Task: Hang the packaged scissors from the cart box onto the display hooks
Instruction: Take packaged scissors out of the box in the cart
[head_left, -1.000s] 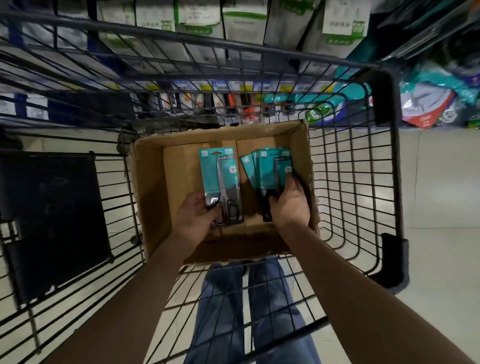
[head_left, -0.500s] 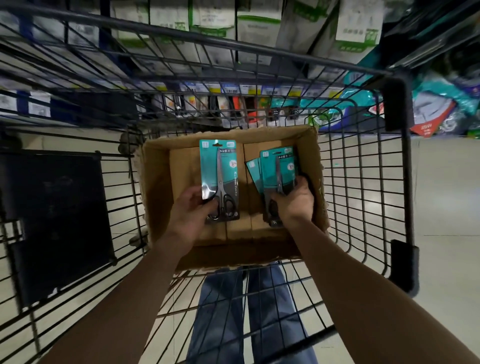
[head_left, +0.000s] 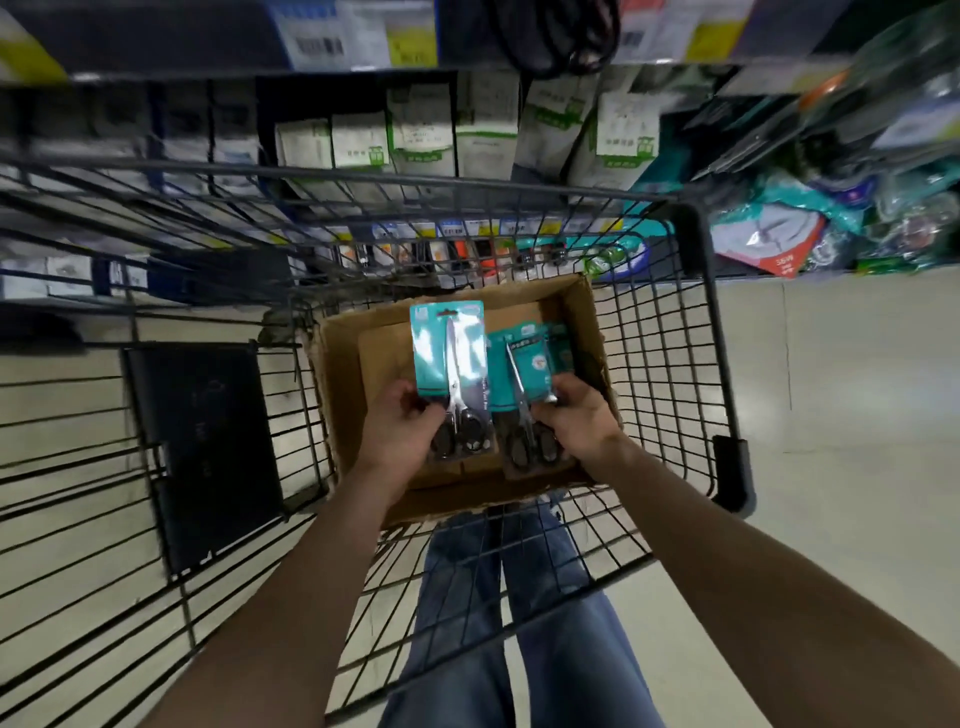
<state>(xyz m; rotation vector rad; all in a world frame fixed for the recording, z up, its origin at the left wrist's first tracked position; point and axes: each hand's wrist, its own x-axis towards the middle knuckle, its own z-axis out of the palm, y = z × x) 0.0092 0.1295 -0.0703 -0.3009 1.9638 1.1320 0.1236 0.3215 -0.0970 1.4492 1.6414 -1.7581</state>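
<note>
A brown cardboard box (head_left: 587, 317) sits in the wire cart (head_left: 670, 364). My left hand (head_left: 400, 421) grips one teal scissors pack (head_left: 449, 353) by its lower end, lifted above the box with its hang tab pointing away from me. My right hand (head_left: 576, 410) holds a small fanned stack of scissors packs (head_left: 530, 364) at its lower right edge, just over the box floor. Both packs show black handles near my fingers.
Beyond the cart's far rim stand shelves with white and green boxes (head_left: 426, 140) and a row of price tags (head_left: 498, 228). Bagged goods (head_left: 769, 244) pile up at the right. A black panel (head_left: 208, 447) lies in the cart's left side. Pale floor lies to the right.
Both hands have lifted their packs up and toward me, out of the box. The view has tilted upward, showing more of the shelves.
</note>
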